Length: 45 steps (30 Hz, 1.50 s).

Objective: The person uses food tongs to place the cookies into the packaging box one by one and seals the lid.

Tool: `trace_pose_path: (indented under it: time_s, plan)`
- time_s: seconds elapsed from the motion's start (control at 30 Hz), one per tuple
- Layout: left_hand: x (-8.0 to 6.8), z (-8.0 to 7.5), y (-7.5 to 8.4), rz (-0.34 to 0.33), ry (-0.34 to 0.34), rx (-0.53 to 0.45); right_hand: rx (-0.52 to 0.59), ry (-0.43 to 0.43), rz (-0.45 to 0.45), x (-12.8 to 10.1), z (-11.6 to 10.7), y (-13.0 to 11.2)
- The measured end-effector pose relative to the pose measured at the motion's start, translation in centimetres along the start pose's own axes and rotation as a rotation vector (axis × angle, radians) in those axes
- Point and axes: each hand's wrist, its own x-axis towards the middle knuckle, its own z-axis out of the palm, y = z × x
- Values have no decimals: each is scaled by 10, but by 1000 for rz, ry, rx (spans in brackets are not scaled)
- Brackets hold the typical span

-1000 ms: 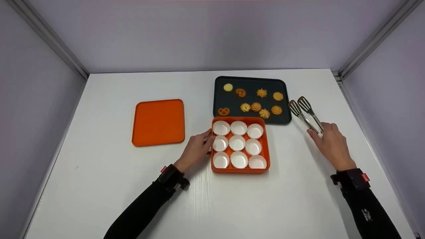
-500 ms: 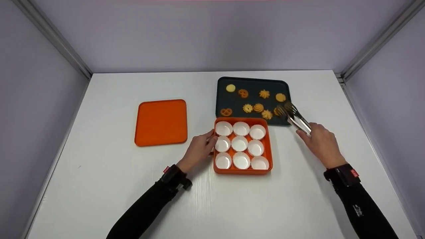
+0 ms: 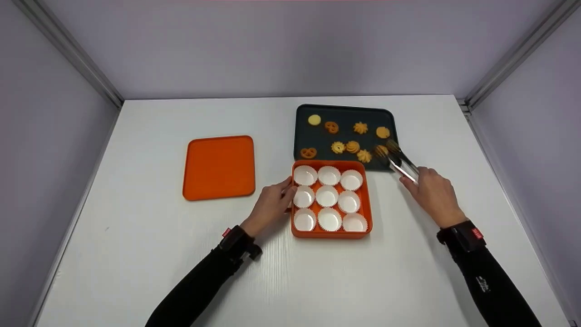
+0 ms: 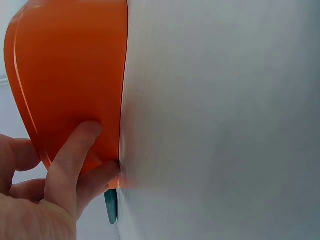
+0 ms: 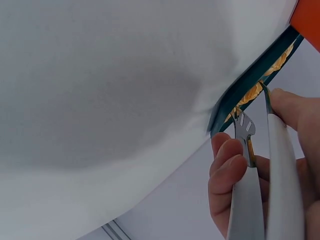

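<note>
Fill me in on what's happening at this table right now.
A person is working with cookies. Their right hand grips metal tongs, whose tips are at a swirl cookie on the dark tray. Their left hand rests against the side of an orange box holding nine white paper cups, all empty. Eight more cookies lie on the tray. The orange lid lies flat on the white table, left of the box.

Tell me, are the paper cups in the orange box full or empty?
Empty. All nine cups in the box show only white insides; the cookies lie on the tray.
</note>
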Motion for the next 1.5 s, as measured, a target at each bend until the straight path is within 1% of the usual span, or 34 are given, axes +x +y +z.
trace_pose_path:
  time_s: [0.5, 0.77, 1.0, 1.17, 1.33, 1.4, 1.5]
  plan:
    - [1, -1, -1, 20, 7, 72, 17, 0, 7, -2, 2, 2]
    - [2, -2, 0, -15, 4, 67, 26, 16, 10, -3, 0, 3]
    - [1, -1, -1, 17, 17, 80, 14, 39, -21, -4, -1, 2]
    - [-1, -2, -3, 11, 14, 47, 18, 44, -32, -3, -1, -1]
    - [-2, -3, -4, -6, -13, -55, 30, 28, -29, -3, -5, -5]
    - [-1, -3, -3, -8, -17, -63, 42, 21, -29, -4, -8, -8]
    - [0, -3, -2, -30, -17, -69, 53, 19, -36, -4, -11, -13]
